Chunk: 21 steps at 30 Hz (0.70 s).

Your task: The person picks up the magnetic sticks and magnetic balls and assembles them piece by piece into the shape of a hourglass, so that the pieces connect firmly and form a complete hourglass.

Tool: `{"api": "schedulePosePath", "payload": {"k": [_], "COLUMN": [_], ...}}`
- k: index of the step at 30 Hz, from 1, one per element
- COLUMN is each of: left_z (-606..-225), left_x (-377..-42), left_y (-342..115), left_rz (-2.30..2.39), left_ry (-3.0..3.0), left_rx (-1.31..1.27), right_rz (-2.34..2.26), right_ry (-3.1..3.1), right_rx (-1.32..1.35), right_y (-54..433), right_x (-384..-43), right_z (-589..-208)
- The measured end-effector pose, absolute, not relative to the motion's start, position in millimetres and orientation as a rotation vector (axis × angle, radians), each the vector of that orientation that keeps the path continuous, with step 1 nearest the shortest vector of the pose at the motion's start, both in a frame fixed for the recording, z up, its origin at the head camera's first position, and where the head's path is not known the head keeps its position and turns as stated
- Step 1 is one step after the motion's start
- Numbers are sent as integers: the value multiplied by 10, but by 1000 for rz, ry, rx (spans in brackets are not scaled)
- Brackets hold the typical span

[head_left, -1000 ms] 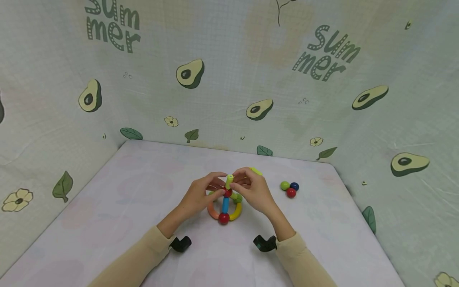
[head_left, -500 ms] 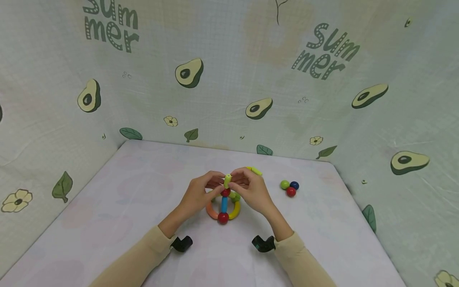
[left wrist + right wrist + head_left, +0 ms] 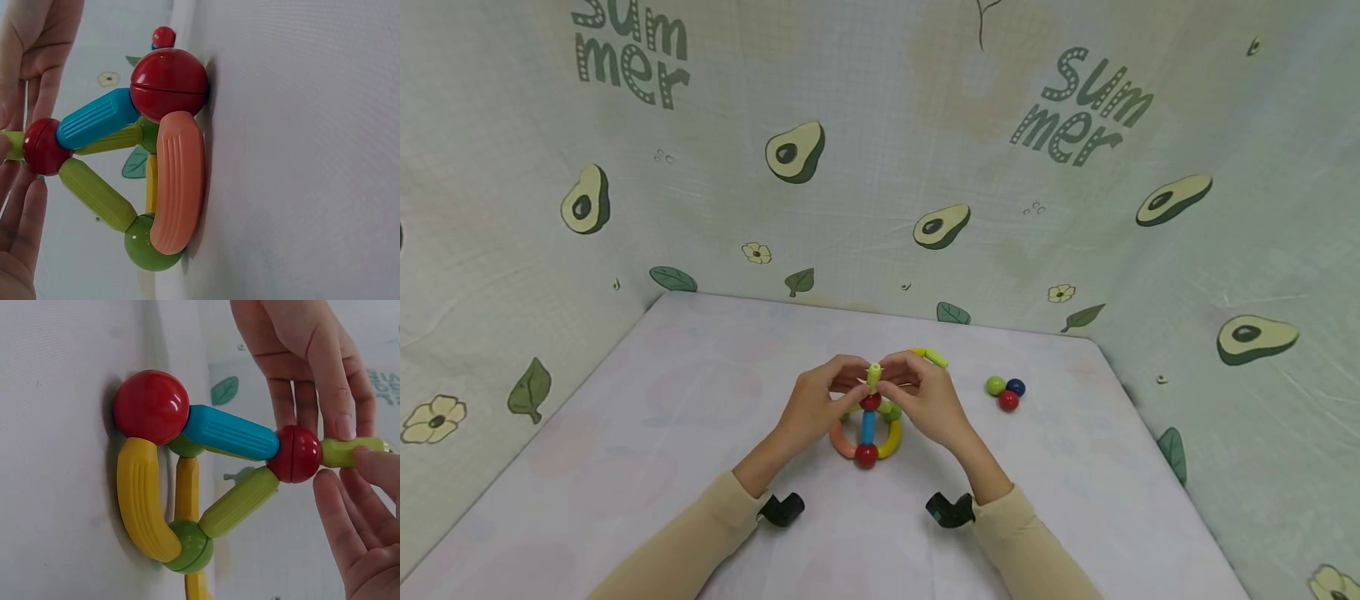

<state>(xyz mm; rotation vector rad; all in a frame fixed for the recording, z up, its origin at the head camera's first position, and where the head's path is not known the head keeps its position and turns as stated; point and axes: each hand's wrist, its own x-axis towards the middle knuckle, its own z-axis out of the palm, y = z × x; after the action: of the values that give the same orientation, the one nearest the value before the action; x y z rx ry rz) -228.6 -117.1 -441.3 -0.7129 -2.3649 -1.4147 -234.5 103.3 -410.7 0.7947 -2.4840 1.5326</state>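
A pyramid of magnetic sticks and balls stands mid-table. Its base joins a red ball (image 3: pixel 867 455), a peach curved stick (image 3: pixel 178 187), a yellow curved stick (image 3: pixel 140 494) and green balls (image 3: pixel 153 244). A blue stick (image 3: pixel 868 427) and lime sticks (image 3: pixel 240 503) slope up to a red ball (image 3: pixel 297 454) at the top. From that ball a short lime stick (image 3: pixel 874 379) points upward. My left hand (image 3: pixel 812 404) and right hand (image 3: pixel 934 400) pinch this stick from either side, thumbs on its near face. Some fingers are hidden behind it in the head view.
Loose green (image 3: pixel 996 385), blue (image 3: pixel 1016 387) and red (image 3: pixel 1009 401) balls lie grouped to the right. Behind my right hand lies a lime stick (image 3: pixel 937 358) beside a yellow piece, partly hidden. Patterned cloth (image 3: pixel 865 183) walls the table's back and sides.
Both hands have drawn slightly closer around the top lime stick, which stands a little more upright. Pyramid and hands appear shifted slightly left. The loose balls stay put.
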Motion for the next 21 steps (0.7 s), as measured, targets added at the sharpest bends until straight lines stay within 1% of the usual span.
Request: {"api": "schedulePosePath", "payload": {"k": [5, 9, 14, 21], "left_z": [-4414, -4410, -4406, -4399], "left_x": [-2288, -2284, -2278, -2266], "left_y": [-1191, -1182, -1178, -1162], "left_rz": [-1432, -1433, -1418, -1426], "left_ry": [-2350, -2363, -2385, -2386], "left_rx": [-728, -722, -695, -681], "right_rz": [1468, 1364, 1219, 965], "right_ry": [-2540, -2614, -2694, -2771], "right_rx": [823, 833, 814, 730], "right_y": [1109, 1307, 1690, 2305], "right_x": [-2356, -2392, -2467, -2522], "right_z": [-4066, -4041, -4060, -4210]}}
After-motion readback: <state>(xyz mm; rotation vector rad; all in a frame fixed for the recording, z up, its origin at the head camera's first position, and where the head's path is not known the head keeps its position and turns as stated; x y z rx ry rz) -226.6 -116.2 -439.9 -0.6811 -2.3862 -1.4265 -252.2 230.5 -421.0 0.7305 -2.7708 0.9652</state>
